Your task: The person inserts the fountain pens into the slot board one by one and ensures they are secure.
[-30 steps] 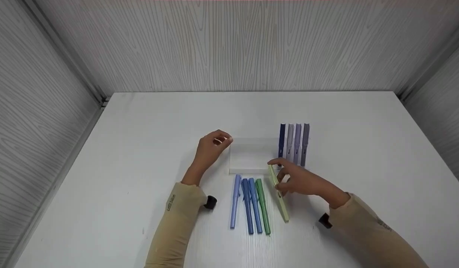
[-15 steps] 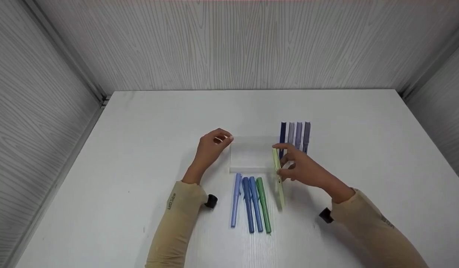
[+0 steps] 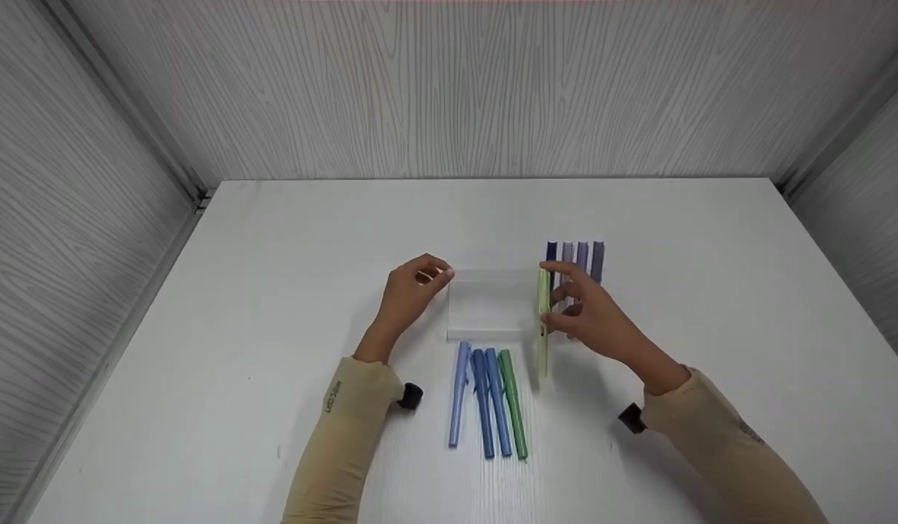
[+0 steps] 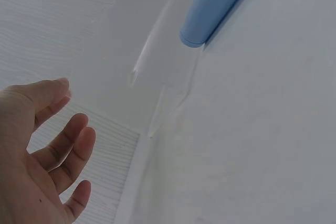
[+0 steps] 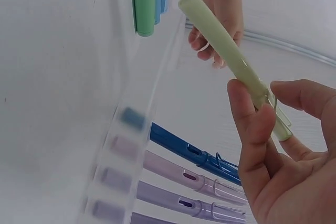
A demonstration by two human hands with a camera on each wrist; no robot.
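Observation:
In the head view my right hand [image 3: 583,309] pinches a pale green pen [image 3: 543,291] near its clip end, thumb on one side and fingers on the other. The pen tilts over the right part of a clear tray [image 3: 493,335], its plain end toward me. My left hand [image 3: 418,287] has thumb and index tips together at the tray's back left corner, pinching its edge. Side by side in the tray's right end lie a dark blue pen [image 5: 170,142], a pinkish pen [image 5: 168,166] and purple pens [image 5: 163,195], partly hidden by my right hand in the head view.
In front of the tray, on the white table [image 3: 201,407], lie a light blue pen [image 3: 458,397], two darker blue pens [image 3: 483,407] and a green pen [image 3: 514,407]. Wood-grain panels [image 3: 493,87] stand behind and at both sides.
My right hand has moved the pale green pen forward, from beside the green pen to over the tray, turning it straighter. My left hand stays at the tray's corner.

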